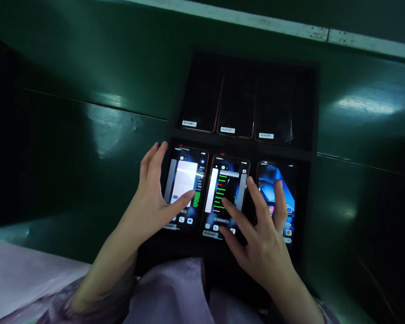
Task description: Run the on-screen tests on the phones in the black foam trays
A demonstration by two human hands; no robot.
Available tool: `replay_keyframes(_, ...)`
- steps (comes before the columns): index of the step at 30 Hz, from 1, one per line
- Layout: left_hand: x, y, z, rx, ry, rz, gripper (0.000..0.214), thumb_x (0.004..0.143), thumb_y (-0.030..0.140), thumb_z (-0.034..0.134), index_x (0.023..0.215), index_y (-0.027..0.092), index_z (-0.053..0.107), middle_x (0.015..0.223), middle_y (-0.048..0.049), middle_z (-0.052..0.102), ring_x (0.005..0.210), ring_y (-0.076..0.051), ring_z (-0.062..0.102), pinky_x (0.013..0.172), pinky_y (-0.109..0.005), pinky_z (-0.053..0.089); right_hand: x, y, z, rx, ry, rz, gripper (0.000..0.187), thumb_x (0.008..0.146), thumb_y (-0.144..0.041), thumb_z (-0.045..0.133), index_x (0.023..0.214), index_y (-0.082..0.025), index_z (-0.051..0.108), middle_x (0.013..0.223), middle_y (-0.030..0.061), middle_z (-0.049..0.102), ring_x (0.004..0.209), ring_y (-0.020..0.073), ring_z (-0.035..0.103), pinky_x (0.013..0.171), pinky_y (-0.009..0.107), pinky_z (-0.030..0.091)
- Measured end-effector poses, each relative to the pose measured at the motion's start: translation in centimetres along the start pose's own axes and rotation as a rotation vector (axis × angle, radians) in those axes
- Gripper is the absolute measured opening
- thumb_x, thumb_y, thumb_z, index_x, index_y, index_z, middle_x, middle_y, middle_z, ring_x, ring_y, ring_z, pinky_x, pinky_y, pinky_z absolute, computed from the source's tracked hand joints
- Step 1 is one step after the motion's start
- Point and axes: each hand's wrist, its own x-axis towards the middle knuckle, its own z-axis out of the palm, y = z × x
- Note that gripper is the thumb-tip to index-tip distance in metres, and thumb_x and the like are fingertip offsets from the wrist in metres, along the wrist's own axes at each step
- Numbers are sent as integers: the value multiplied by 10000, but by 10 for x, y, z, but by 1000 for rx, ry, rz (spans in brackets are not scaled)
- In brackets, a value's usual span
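A black tray (310,153) holds two rows of three phones. The near row is lit. My left hand (153,198) is open beside the left lit phone (185,184), its thumb touching that screen low down. My right hand (259,234) is open with fingers spread; the index fingertip touches the middle lit phone (227,189), while other fingers lie over the right lit phone (278,189). The three phones in the far row (238,108) have dark screens with white labels at their lower edges.
The tray sits on a glossy dark green surface (87,135). A pale strip (290,27) runs along the far edge. Lilac fabric (175,292) covers my lap and forearms at the bottom of the view.
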Motion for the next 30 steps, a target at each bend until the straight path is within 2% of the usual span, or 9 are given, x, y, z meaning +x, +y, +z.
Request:
replay_keyframes(3,1,5,1,22,-10,-4,997,884,760,611,1666,332,164,1700,-153,232,1600,-422,243,1297,-667,239,1,0,-1,-3,3,-7,304,1011,-295,598,1289,-199,673,1594,172,484,1652,426,26,1222,714,354)
replay_keyframes(7,1,9,1,31,-15,-30,1025,869,729,661,1666,322,162,1708,-171,197,1593,-460,237,1256,-702,297,1,2,-5,20,84,1,290,1000,-291,623,1271,-198,674,1565,162,514,1650,401,103,1236,653,368)
replay_keyframes(11,1,2,-2,-38,-24,-27,920,928,631,636,1661,330,168,1708,-153,232,1603,-424,238,1277,-684,278,0,4,-7,32,128,7,255,1000,-278,623,1234,-194,682,1552,156,524,1641,380,159,1224,582,410)
replay_keyframes(15,2,-5,-4,-109,-25,-56,845,968,534,587,1665,320,160,1708,-155,255,1590,-397,290,1236,-654,385,-1,5,-7,42,142,10,246,1007,-289,617,1225,-199,684,1518,158,551,1634,374,196,1199,563,444)
replay_keyframes(19,2,-3,0,-21,19,-20,991,877,656,687,1658,282,206,1705,-182,238,1603,-442,222,1265,-708,278,-3,5,-5,56,164,14,255,1000,-285,620,1235,-211,685,1517,138,563,1624,381,231,1188,574,463)
replay_keyframes(21,3,-4,1,-70,4,-22,1065,837,699,722,1662,290,185,1713,-177,223,1605,-439,218,1281,-704,243,-3,5,-5,64,172,20,257,995,-276,623,1238,-217,687,1516,130,568,1617,381,252,1183,572,474)
replay_keyframes(24,4,-10,-2,-229,-26,-66,978,909,644,664,1667,320,138,1718,-150,232,1606,-392,251,1297,-658,270,-3,5,-5,78,180,26,251,1001,-270,615,1235,-214,688,1503,132,580,1615,376,262,1191,573,468)
replay_keyframes(26,5,-14,-3,-243,-11,-104,908,936,609,632,1664,327,169,1729,-134,191,1616,-385,225,1285,-630,323,-2,5,-5,86,179,24,242,1011,-273,605,1227,-204,689,1489,142,590,1619,371,257,1202,571,456)
replay_keyframes(30,7,-14,0,-104,17,-113,1026,821,685,721,1649,302,250,1728,-150,158,1615,-443,181,1241,-686,351,-2,5,-6,97,176,16,237,1011,-271,611,1220,-195,693,1474,144,605,1608,366,287,1196,561,464)
